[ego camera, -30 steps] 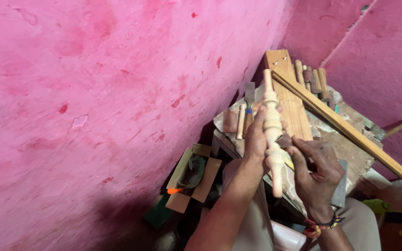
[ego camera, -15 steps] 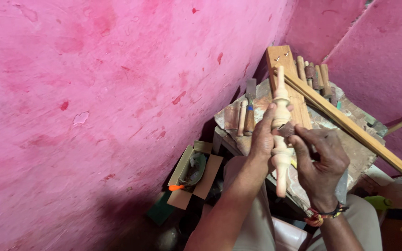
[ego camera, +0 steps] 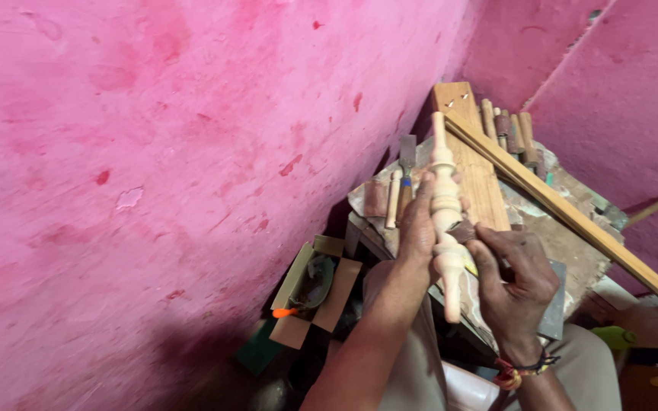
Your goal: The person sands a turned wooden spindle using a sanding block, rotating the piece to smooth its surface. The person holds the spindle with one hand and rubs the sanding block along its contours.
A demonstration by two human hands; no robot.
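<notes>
My left hand (ego camera: 417, 225) grips a pale turned wooden spindle (ego camera: 445, 199) around its middle and holds it nearly upright in front of me. My right hand (ego camera: 513, 288) presses a small brown piece of sandpaper (ego camera: 464, 231) against the right side of the spindle, just below its widest rings. A thread bracelet sits on my right wrist. The spindle's lower end hangs free over my lap.
A cluttered workbench (ego camera: 565, 243) stands behind the hands, with a wooden plank (ego camera: 472, 164), a long wooden strip (ego camera: 573, 217), chisels (ego camera: 405, 179) and several wooden handles (ego camera: 508, 129). An open cardboard box (ego camera: 314, 289) lies on the floor by the pink wall (ego camera: 154, 175).
The sandpaper slid up the spindle half a second ago and is back lower now. The view shifted slightly up and back. Both hands keep their hold.
</notes>
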